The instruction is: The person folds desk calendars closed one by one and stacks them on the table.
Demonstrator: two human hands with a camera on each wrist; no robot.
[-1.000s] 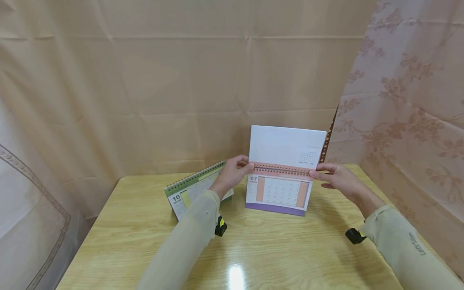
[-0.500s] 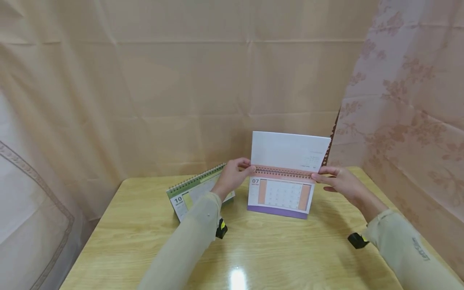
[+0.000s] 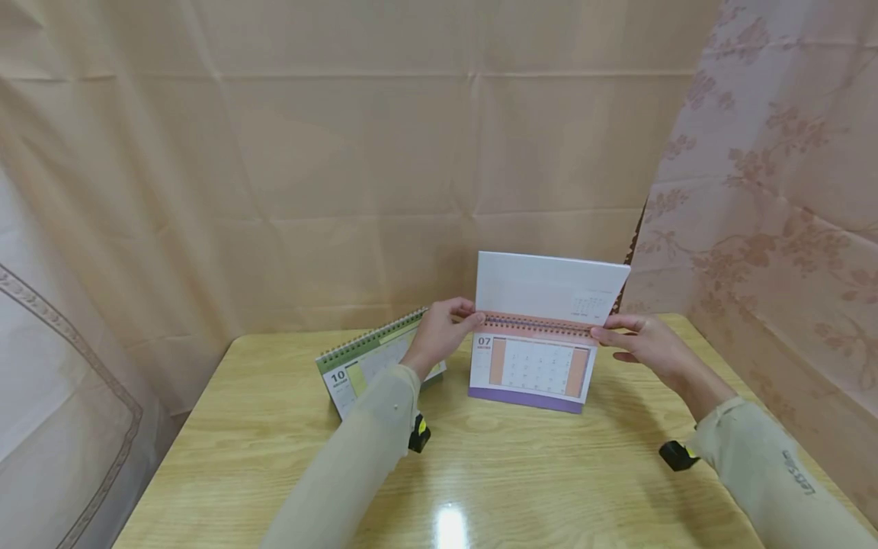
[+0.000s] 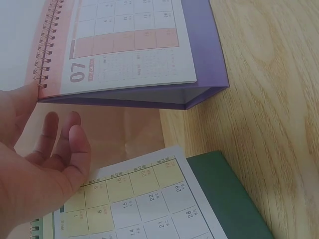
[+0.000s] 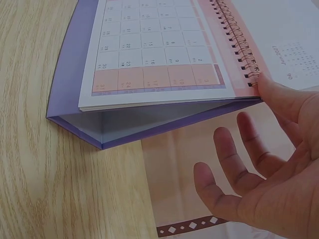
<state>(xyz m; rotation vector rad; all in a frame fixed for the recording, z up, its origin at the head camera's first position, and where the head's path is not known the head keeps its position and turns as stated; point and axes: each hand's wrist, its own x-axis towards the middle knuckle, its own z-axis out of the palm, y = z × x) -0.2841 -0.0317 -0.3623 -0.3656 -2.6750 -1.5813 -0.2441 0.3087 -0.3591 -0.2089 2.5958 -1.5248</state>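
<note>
A purple-based desk calendar (image 3: 531, 364) stands on the table, showing a pink-edged page marked 07. Its turned pages (image 3: 549, 284) rise above the spiral binding, with a mostly white side facing me. My left hand (image 3: 444, 329) pinches the left end of the binding, thumb in front. At the opposite end, my right hand (image 3: 648, 347) pinches the binding too, and its other fingers (image 5: 232, 162) are spread below in the right wrist view. A green desk calendar (image 3: 346, 370), open at page 10, stands tilted to the left, partly hidden by my left hand and sleeve.
The wooden table (image 3: 274, 457) carries both calendars. A beige curtain (image 3: 343, 152) hangs behind its back edge, and a floral pink curtain (image 3: 775, 229) borders the right side. Black wrist devices (image 3: 677, 455) hang under both sleeves.
The raised pages above the binding look lower and tilted farther back than a second ago. Both hands keep their hold at the binding's ends. The whole view has shifted slightly.
</note>
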